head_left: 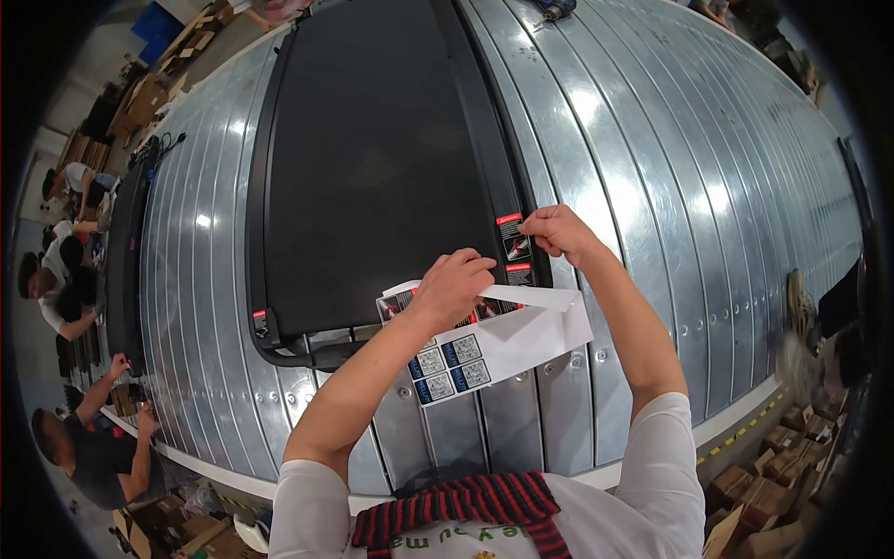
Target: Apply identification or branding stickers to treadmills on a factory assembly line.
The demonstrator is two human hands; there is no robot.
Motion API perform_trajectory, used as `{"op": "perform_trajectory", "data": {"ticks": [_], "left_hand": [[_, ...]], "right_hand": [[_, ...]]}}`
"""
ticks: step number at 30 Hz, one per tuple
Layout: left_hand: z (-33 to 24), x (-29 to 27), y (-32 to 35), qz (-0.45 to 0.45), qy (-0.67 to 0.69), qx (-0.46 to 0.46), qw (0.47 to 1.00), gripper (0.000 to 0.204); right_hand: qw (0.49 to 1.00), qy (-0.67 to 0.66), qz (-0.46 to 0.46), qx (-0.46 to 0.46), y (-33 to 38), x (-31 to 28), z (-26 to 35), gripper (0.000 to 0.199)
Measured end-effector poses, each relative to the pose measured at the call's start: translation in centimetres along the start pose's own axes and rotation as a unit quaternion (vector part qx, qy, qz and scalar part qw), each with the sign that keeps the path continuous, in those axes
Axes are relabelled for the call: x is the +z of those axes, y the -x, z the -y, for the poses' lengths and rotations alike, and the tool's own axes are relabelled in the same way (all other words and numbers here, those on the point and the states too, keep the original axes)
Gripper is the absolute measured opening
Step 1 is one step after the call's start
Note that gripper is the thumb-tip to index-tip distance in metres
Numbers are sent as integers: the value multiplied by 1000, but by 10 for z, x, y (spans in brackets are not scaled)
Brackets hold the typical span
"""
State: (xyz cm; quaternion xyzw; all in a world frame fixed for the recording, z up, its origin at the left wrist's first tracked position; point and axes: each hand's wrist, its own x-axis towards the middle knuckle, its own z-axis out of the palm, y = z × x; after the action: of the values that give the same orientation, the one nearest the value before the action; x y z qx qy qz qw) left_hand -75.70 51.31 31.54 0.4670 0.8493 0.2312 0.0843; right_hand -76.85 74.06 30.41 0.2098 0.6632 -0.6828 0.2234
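Observation:
My left hand point(453, 289) grips white sticker sheets point(535, 345) over the near end of a large black panel point(372, 140). The lower sheet carries several blue-edged stickers with square codes point(451, 368); red-and-black labels show on the sheet above. My right hand point(557, 233) is closed, thumb and fingertips pinched at the right edge of a red-topped warning label point(511, 238) at the panel's black side rail. A second red-topped label point(519, 273) sits just below it. On the rail's near left corner is another small warning label point(262, 323).
The panel lies on a wide table of shiny metal slats point(643, 177). A power drill point(554, 9) rests at the far end. Several people work along the left side by another long black piece point(126, 261). Cardboard boxes point(768, 475) stand on the floor at lower right.

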Motion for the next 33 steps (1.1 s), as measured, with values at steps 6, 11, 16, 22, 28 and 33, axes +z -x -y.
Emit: {"op": "perform_trajectory", "data": {"ticks": [6,11,16,22,28,33], "left_hand": [[2,3,3,-45,8,36,998,16],[2,0,0,-45,-4,39,998,14],[3,0,0,-40,-5,37,999,14],[2,2,2,-42,-4,40,998,18],[3,2,2,-30,-4,39,999,20],[3,1,1,-27,-6,38,999,19]], "right_hand": [[1000,7,-5,-2,0,2,0,13],[1000,7,-10,-9,1,3,2,13],[999,6,-30,-22,1,7,1,13],[999,8,-39,-33,2,8,-2,11],[999,-33,-36,-14,3,4,-2,10],[999,-13,-24,-29,3,6,-1,11]]}}
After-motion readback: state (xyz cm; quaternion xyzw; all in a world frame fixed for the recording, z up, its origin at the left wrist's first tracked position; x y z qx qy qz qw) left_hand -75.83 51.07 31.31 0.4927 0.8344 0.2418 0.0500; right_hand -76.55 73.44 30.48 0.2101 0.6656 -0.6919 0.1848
